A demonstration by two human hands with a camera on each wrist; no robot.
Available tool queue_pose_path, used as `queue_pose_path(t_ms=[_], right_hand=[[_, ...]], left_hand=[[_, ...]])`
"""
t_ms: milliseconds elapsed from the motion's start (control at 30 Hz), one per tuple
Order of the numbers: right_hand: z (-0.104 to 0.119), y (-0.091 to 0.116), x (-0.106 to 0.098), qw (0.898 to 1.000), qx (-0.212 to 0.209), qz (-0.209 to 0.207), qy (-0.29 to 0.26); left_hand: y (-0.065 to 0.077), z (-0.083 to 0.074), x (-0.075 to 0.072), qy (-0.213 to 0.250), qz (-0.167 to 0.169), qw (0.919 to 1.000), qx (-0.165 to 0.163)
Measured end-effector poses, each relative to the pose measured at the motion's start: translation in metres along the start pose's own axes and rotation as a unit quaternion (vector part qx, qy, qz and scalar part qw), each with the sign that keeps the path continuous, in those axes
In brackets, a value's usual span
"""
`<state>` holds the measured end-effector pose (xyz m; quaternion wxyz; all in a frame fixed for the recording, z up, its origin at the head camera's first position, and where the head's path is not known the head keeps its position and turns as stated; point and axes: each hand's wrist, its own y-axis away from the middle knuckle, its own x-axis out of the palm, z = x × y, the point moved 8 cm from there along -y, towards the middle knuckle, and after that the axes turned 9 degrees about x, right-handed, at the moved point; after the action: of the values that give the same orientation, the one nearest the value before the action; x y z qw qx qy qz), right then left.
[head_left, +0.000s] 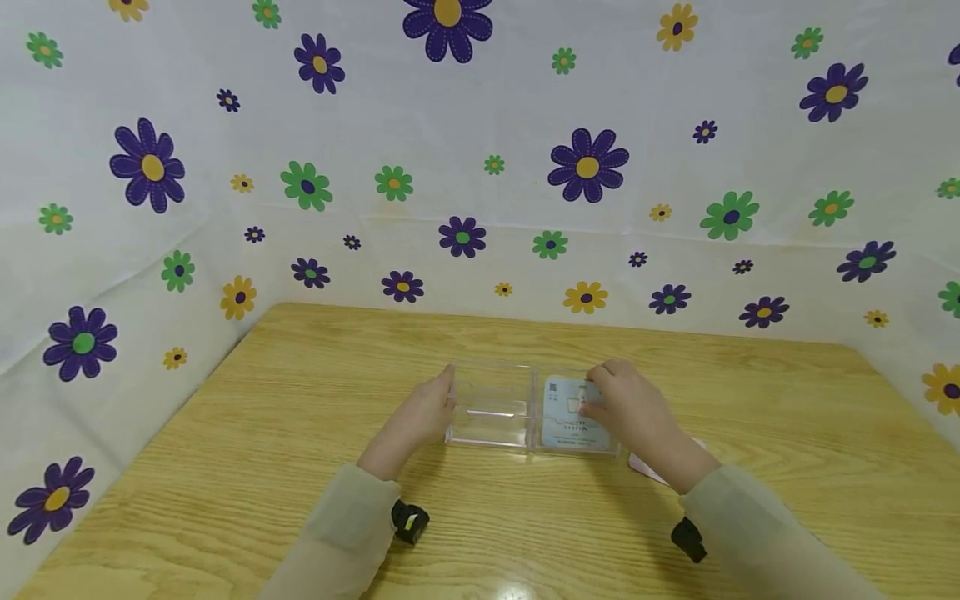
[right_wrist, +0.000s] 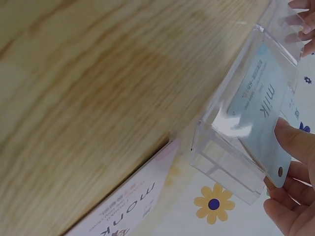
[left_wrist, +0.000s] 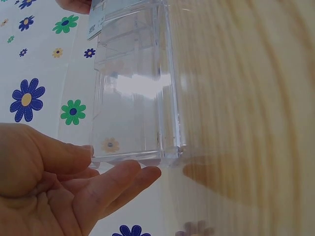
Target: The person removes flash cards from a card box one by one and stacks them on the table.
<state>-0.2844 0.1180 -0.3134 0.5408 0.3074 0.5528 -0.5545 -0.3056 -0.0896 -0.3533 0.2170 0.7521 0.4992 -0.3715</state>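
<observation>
Both fwd: L hand [head_left: 429, 410] clamped on clear box [head_left: 491, 429], R hand [head_left: 633, 408] pinched on milk card [head_left: 562, 417]

Left sleeve [head_left: 330, 533] and right sleeve [head_left: 757, 533] are long, plain, pale beige, greyer-green near the cuffs. Left wrist camera [head_left: 402, 510]: black, blocky, yellow-green marking [head_left: 410, 522]. Right wrist camera [head_left: 688, 540]: black, compact.

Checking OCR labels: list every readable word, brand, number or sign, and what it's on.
"milk": light-blue card
"monk", cut off by the frame edge: pink card
Smaller print on both cards: too small or blurred to read
QR code on the light-blue card: too small to make out
No brand or number legible.
</observation>
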Motion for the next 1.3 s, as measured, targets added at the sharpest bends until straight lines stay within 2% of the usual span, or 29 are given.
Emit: queue_pose_path(t_ms=[133,367,900,1300], right_hand=[[0.001,0.001,0.0,1.0,-0.002,-0.007,0.001],[0.001,0.0,0.0,1.0,-0.008,-0.012,-0.004],[-0.002,-0.003,-0.002,1.0,0.002,-0.018,-0.019],[-0.005,-0.004,-0.012,0.998,0.02,-0.032,-0.042]], left_hand=[[0.0,-0.001,0.0,0.0,-0.002,1.0,0.005],[0.002,0.0,0.001,0.02,0.008,0.9997,-0.006],[0.003,-0.004,0.0,0.015,0.004,0.9999,0.006],[0.001,0.0,0.001,0.014,0.006,0.9998,-0.011]])
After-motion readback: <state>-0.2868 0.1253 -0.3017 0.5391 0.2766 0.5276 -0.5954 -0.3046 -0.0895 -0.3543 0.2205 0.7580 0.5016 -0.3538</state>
